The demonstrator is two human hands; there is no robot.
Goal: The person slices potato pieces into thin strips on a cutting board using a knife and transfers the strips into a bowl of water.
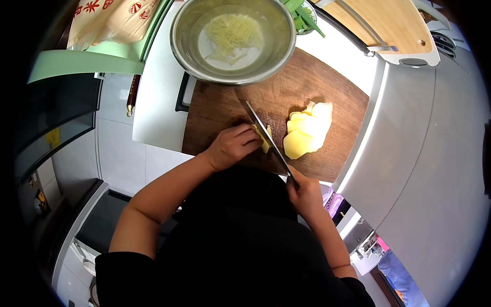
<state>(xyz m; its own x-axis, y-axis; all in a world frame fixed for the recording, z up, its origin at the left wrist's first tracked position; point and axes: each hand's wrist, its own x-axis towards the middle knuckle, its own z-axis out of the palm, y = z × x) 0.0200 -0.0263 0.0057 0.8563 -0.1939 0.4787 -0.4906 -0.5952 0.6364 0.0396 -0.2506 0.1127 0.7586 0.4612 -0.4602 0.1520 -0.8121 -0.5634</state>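
Seen from above, a person cuts pale yellow food on a brown wooden board [220, 110]. The right hand [306, 194] has its fingers wrapped around the handle of a knife [274, 147]; the left hand's [231, 147] fingers bunch together against a small cut portion [265, 145] beside the blade; whether they pinch it cannot be told. Thin shreds [232, 38] already lie in a metal bowl [185, 55]. Overlapping slices [305, 134], apparently left to shred, rest right of the knife.
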